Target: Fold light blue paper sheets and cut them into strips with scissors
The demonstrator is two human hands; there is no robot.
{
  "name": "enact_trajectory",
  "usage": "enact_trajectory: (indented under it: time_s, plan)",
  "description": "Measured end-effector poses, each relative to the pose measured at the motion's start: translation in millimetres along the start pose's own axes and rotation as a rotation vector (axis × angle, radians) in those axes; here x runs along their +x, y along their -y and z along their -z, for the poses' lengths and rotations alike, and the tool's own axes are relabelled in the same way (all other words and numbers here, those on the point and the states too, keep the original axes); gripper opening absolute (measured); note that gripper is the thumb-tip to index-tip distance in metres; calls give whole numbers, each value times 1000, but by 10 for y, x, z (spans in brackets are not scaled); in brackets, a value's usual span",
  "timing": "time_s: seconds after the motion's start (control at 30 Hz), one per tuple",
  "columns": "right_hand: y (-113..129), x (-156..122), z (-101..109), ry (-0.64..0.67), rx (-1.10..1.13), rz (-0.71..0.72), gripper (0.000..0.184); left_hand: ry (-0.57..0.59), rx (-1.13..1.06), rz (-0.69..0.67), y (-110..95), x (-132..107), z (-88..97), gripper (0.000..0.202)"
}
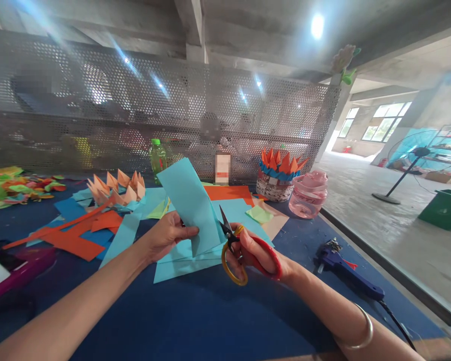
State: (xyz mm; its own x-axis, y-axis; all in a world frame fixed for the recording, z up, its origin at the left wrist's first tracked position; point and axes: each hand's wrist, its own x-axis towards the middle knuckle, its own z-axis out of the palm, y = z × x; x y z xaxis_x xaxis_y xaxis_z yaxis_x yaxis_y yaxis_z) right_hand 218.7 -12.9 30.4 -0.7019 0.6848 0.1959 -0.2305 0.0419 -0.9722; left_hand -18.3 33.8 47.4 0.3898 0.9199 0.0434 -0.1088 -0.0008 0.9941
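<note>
Gripping light blue paper in the left hand, the right hand clenches red-and-yellow scissors, blades against the paper's edge, over the blue bench.

Head camera faces forward, down; left hand, right hand close below.

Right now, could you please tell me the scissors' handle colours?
The scissors have one red and one yellow handle, in the head view.
</note>
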Motion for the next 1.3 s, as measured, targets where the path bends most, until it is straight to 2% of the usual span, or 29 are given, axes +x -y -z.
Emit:
enact_trajectory:
  time_s: [0.17,0.4,0.5,0.63,0.73,0.93,1.3]
  plan:
    - [-25,9,4,26,19,17,47,74,24,4,37,-7,0,33]
    - [-20,-2,35,-40,35,4,50,46,31,-5,40,18,55,29]
    - [0,-4,28,-13,8,-2,48,107,42,6,43,2,19,25]
    - [18,-8,16,-3,-33,-7,50,200,-7,55,57,-26,-56,32]
    - [16,-13,19,-14,-32,-15,51,231,-30,74,82,-23,-42,32]
    - [21,-19,20,-53,-21,6,53,210,-37,67,84,-15,38,28]
    - [-6,-8,16,-44,-45,-16,50,219,3,102,107,-42,-50,34]
